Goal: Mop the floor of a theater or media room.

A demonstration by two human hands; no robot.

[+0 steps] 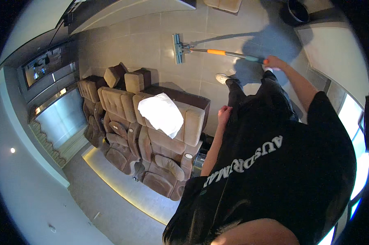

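Note:
A sponge mop, its telescopic pole banded in orange and green, slants across the upper middle. Its blue-grey head (178, 49) lies on the tiled floor. My right hand (275, 62) is closed around the end of the pole (239, 55). My left hand (224, 114) is curled beside my thigh, against the dark clothing, with no object visible in it. Left of it stands a brown upholstered recliner sofa (160, 150), seen from behind its backrests. A crumpled white cloth (161, 114) is draped over the top of one backrest.
Brown cushions (134, 82) rest at the sofa's back. A beige upholstered piece (224, 4) is at the top edge. A dark round bin (298, 11) stands at upper right, near a white panel (334, 52). A lit yellow strip (120, 196) edges the platform before the sofa.

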